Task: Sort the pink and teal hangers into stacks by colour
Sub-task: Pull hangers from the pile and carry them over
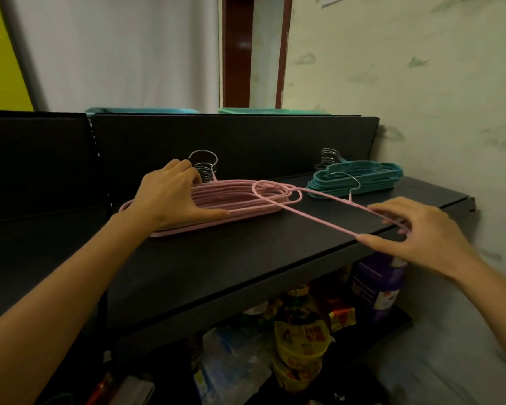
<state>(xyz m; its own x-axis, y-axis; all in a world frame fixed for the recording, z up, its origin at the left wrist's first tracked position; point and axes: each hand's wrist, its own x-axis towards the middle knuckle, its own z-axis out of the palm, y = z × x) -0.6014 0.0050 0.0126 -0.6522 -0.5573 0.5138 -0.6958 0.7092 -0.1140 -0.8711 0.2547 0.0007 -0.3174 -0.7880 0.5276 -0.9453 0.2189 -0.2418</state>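
Two stacks are already up on the black shelf (246,258): the pink stack (231,206) and, well off to its right by the wall, the teal stack (360,179). There's only one stray that I can see, a loose pink hanger (319,217), so I'd call this nearly finished.

Its far end overlaps the right end of the pink stack. Its near end sticks out to the right and nearer, over the shelf's front edge, where the right hand (415,229) pinches it between thumb and fingertips. The left hand (170,197) sits on the left half of the pink stack, fingers curled over the back by the metal hooks, thumb along the front, steadying it.

What's left, I reckon: swing the stray round and lay it flat on top.

Room-wise, there's bare shelf in front of the pink stack and between it and the teal one. The back panel (246,135) right behind is tight though, and the stray's hook pokes toward the teal stack, so it could snag.
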